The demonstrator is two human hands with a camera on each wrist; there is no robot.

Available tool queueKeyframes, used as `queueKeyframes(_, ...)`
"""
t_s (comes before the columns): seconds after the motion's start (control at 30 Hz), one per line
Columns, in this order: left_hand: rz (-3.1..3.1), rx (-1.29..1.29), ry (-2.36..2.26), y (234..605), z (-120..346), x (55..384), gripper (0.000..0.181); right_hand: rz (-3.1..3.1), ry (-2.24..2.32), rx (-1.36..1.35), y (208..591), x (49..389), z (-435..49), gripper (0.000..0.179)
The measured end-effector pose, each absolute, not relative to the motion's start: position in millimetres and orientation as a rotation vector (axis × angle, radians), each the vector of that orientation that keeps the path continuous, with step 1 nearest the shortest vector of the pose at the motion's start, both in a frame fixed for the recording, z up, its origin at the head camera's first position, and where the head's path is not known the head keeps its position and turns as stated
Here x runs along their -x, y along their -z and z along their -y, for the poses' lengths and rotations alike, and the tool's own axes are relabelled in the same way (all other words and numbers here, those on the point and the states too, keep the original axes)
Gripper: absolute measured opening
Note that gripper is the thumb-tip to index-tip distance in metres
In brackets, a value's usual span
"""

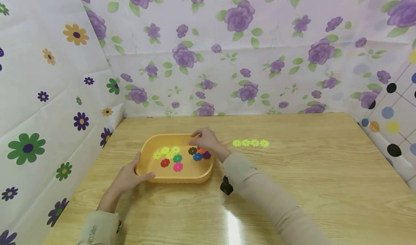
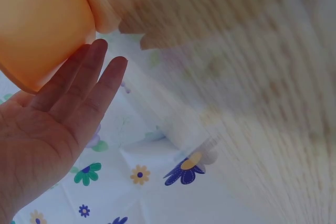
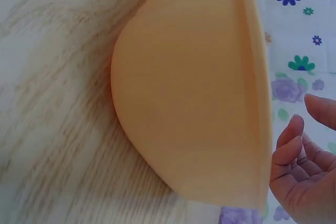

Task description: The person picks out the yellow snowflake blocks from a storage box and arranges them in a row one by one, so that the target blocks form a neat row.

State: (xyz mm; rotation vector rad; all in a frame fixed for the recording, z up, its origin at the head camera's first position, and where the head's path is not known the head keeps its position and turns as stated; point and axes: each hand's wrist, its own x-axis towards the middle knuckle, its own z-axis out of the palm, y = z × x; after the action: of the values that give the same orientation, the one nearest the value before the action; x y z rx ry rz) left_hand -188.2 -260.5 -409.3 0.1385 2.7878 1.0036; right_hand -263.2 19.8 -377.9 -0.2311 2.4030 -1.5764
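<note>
A yellow-orange plastic tray (image 1: 191, 180) stands on the table with several flower-shaped notched discs inside: yellow (image 1: 165, 151), red (image 1: 165, 162), green (image 1: 177, 158), pink (image 1: 178, 166), blue (image 1: 197, 157), dark brown (image 1: 193, 151), plus orange and purple ones partly under the right hand. My left hand (image 1: 128, 174) holds the tray's near left corner, thumb over the front rim and fingers against the outer wall (image 2: 47, 30). Above the tray's right side hovers my right hand (image 1: 206, 139), fingers bent, thumb apart from them; nothing shows between them in the right wrist view.
To the right of the tray, several yellow discs (image 1: 250, 143) lie in a straight row on the wooden table (image 1: 292, 180). A black device (image 1: 226, 186) sits below the right wrist. Floral sheets (image 1: 221, 79) hang along the back and left sides.
</note>
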Motion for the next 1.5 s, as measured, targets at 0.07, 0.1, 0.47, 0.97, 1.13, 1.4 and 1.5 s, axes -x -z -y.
queueKeyframes(0.07,-2.792,-0.146,-1.008,409,261,189,0.106,-2.373,1.577,0.228,380,263,-13,0.042)
queueKeyframes(0.1,-2.792,-0.148,-1.012,410,262,189,0.105,-2.356,1.571,0.223,381,262,-9,0.045)
queueKeyframes(0.47,-2.79,-0.14,-0.99,412,263,189,0.104,-2.197,1.559,0.101,389,257,36,0.071)
queueKeyframes(0.97,-2.803,-0.146,-0.973,411,265,190,0.105,-2.082,1.542,-0.038,397,262,68,0.078)
queueKeyframes(1.13,-2.817,-0.165,-0.973,413,265,191,0.104,-2.051,1.524,0.022,404,264,70,0.08)
queueKeyframes(1.4,-2.83,-0.18,-0.975,413,263,190,0.104,-2.03,1.485,0.061,415,264,71,0.08)
queueKeyframes(1.5,-2.83,-0.176,-0.987,413,264,189,0.103,-2.065,1.459,0.067,416,264,70,0.077)
